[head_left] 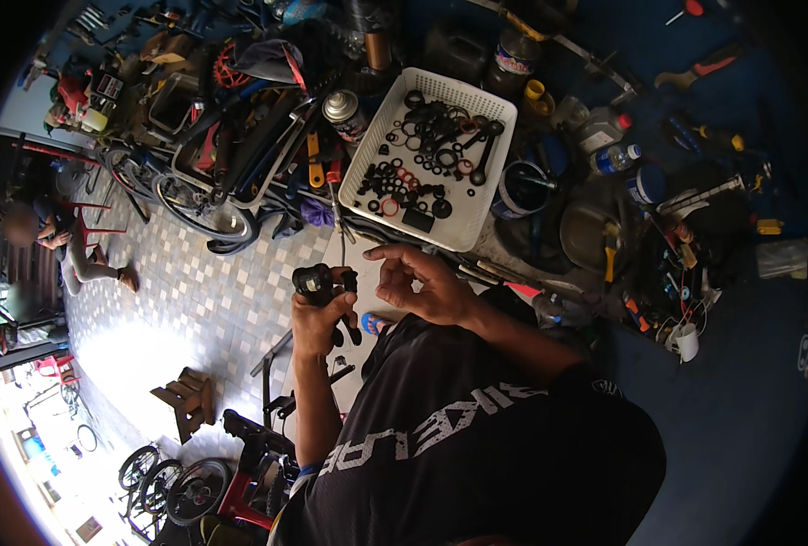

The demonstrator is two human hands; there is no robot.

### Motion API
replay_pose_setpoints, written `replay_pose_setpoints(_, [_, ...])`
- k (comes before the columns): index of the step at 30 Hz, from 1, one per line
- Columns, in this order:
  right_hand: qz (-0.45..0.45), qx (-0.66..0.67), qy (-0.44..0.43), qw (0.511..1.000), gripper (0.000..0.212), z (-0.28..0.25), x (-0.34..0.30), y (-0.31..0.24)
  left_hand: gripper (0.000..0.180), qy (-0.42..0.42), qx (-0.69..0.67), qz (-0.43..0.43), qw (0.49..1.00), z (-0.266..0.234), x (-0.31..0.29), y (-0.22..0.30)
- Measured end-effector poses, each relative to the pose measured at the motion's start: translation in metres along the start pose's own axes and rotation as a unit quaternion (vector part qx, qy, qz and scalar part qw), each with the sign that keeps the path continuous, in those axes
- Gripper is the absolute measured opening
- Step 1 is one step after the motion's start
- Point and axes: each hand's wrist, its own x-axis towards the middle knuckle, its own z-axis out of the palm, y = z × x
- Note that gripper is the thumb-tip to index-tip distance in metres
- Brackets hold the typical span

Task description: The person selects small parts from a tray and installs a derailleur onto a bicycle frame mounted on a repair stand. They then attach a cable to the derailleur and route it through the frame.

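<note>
My left hand (315,320) is closed around a black cylindrical bicycle part (312,283) with a rounded end. Dark narrow pieces stick out by the thumb and below the palm, and I cannot tell whether they belong to it. To its right my right hand (426,289) hangs in the air, fingers apart and bent, with nothing seen in it. Beyond both hands lies a white perforated plastic tray (353,173). Small black rings and seals (406,179), with a few reddish ones, are spread across it, along with a flat dark rectangle (417,219).
Left of the tray stand a spray can (341,107) and a bin of tools (231,146). To the right are a dark bucket (522,189) and bottles (615,159). A bicycle wheel (199,207), a wooden stool (185,403) and a seated person (81,241) are further left.
</note>
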Motion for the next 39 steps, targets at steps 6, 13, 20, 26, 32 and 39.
replay_pose_setpoints(6, [-0.127,-0.175,0.025,0.976,0.017,-0.013,0.019,-0.004,0.042,0.016,-0.027,0.020,0.999,0.004,-0.006,0.000])
replay_pose_setpoints(13, [-0.094,-0.369,-0.045,0.923,0.018,-0.018,0.014,-0.007,0.039,0.006,-0.028,0.013,1.000,0.005,-0.005,0.004])
replay_pose_setpoints(20, [-0.129,-0.527,0.040,0.839,0.072,-0.041,0.033,-0.015,0.036,0.003,0.015,0.020,1.000,0.001,-0.005,0.008])
replay_pose_setpoints(26, [0.006,-0.649,0.069,0.757,0.067,-0.129,0.097,-0.007,0.035,0.007,0.015,0.017,1.000,-0.003,-0.009,0.007])
replay_pose_setpoints(32, [0.086,-0.728,-0.012,0.680,0.068,-0.169,0.141,0.035,0.035,0.009,0.024,0.038,0.999,-0.009,-0.018,0.006])
replay_pose_setpoints(39, [0.126,-0.709,-0.072,0.691,0.050,-0.153,0.166,0.035,0.039,0.052,0.042,0.034,0.997,-0.020,-0.035,0.004])
